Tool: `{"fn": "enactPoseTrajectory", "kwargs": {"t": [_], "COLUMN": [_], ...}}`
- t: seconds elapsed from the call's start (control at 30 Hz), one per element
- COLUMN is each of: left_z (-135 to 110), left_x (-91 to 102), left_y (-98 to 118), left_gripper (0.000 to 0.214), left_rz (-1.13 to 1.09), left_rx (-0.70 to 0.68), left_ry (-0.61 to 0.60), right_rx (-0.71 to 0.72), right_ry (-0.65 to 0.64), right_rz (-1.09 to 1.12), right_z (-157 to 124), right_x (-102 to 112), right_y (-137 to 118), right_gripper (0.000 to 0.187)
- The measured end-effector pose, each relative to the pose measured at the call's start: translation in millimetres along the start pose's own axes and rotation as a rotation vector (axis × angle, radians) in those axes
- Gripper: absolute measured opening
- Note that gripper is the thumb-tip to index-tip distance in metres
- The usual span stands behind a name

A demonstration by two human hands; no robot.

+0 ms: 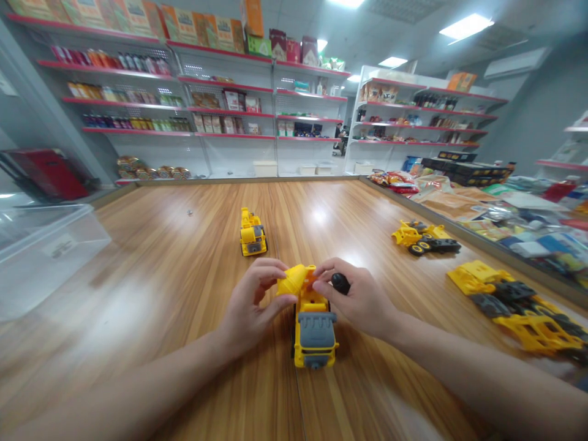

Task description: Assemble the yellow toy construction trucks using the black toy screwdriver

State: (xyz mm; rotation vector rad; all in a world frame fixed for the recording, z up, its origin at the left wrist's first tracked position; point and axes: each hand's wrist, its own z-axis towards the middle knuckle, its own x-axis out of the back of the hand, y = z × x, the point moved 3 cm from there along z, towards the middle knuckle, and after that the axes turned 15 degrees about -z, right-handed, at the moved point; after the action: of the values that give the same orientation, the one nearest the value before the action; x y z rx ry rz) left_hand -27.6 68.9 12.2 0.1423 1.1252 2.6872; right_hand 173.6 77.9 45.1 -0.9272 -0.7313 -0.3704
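Note:
A yellow toy truck (314,331) with a grey cab stands on the wooden table (184,294) right in front of me. My left hand (250,303) pinches a yellow cone-shaped drum (294,280) at the truck's far end. From the other side my right hand (358,297) touches the same drum with its fingertips, and a small black round piece (340,282) sits against its fingers. Both hands are curled closed around the drum.
A second small yellow truck (252,233) stands farther back. A yellow loader toy (425,237) and a pile of loose yellow and grey parts (519,306) lie at the right. A clear plastic bin (41,251) sits left. Store shelves (220,104) line the walls.

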Motion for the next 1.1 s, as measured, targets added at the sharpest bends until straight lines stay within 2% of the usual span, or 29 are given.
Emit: {"fn": "enactPoseTrajectory", "kwargs": {"t": [0.1,0.23,0.4,0.5,0.7,0.87,0.97,1.03,1.1], "left_z": [0,1,0,-2,-2,3,3,1,0], "left_x": [-0.9,-2.8,-6.9,-8.8,-6.4,-7.2,-7.1,-5.5,-3.8], "left_y": [5,11,11,10,10,15,12,9,7], "left_gripper": [0.034,0.043,0.054,0.057,0.058,0.053,0.057,0.059,0.051], "left_rz": [0.104,0.235,0.232,0.226,0.271,0.298,0.300,0.295,0.289], "left_rx": [-0.014,-0.053,-0.031,-0.028,0.049,-0.063,-0.061,-0.047,-0.020], "left_ry": [-0.106,-0.226,-0.328,-0.362,-0.317,-0.305,-0.291,-0.237,-0.178], "right_rx": [0.018,-0.016,-0.055,-0.048,-0.031,-0.020,-0.012,-0.015,-0.010], "right_ry": [-0.035,-0.023,0.035,0.020,-0.071,-0.089,-0.049,0.018,0.105], "right_rz": [-0.016,-0.037,-0.005,0.038,0.149,0.224,0.228,0.182,0.111], "right_z": [-2,-2,-1,-1,-2,-4,-6,-5,-3], "right_x": [-2,-2,1,2,1,-4,-5,-2,5], "right_y": [1,2,0,-1,-3,-5,-5,-4,-4], "right_gripper": [0.012,0.017,0.021,0.028,0.044,0.046,0.047,0.048,0.049]}}
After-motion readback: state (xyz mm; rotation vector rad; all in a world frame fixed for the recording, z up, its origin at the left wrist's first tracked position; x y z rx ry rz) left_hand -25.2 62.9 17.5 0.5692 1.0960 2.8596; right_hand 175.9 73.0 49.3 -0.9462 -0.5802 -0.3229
